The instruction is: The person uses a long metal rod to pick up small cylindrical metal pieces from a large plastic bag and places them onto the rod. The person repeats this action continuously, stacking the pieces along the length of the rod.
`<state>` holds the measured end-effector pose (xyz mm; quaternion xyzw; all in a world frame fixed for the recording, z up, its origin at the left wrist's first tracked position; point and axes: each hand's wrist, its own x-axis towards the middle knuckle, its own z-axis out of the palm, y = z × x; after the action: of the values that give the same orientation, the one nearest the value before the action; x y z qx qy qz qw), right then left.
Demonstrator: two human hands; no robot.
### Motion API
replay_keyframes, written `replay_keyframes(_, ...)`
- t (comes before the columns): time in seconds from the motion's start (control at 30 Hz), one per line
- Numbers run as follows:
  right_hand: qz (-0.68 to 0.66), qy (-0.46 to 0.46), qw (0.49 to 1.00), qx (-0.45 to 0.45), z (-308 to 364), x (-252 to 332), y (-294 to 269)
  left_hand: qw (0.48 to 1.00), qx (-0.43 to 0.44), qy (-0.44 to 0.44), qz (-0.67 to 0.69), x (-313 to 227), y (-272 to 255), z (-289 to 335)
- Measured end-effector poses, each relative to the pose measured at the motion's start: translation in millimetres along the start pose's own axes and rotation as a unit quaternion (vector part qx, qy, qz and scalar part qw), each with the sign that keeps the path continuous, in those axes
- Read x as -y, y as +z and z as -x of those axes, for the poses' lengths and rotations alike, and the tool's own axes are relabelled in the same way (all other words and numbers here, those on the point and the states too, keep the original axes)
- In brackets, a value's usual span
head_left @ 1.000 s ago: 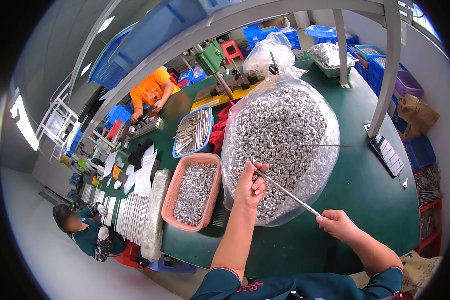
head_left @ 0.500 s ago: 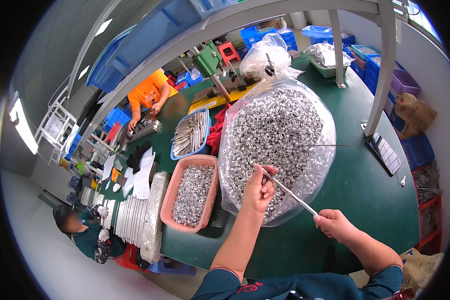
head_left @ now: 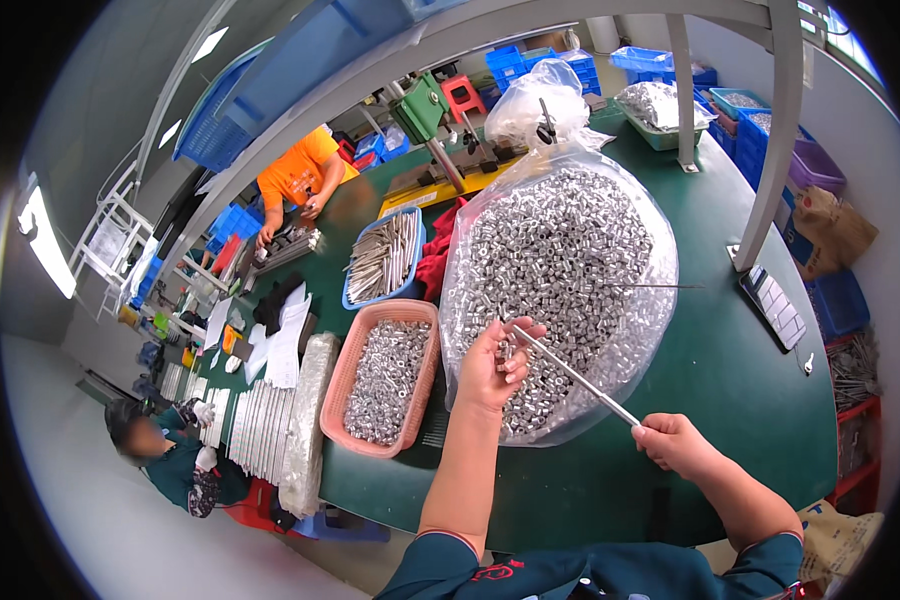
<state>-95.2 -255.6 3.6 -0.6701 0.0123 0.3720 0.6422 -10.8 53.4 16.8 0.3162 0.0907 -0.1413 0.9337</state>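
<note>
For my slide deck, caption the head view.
Left hand and right hand hold a thin metal rod over a bag of small metal sleeves.

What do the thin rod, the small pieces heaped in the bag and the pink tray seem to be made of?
Rod: probably bare metal, with a silvery shine.
Small pieces: likely bright metal; they glint.
Bag: clear plastic film, see-through and crinkled.
Pink tray: apparently moulded plastic, matt.

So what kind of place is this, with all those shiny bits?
Most likely a small factory or assembly workshop. A big clear bag of small metal sleeves lies on a green workbench, a pink tray holds more, and the right hand holds a thin metal rod.
</note>
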Motion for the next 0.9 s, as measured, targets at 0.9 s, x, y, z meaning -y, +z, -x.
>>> replay_keyframes(0.9,0.116,-0.044,0.991,-0.051,2.6,5.8,1.6,0.994,0.093,-0.024,0.052,0.6,-11.4,-3.4)
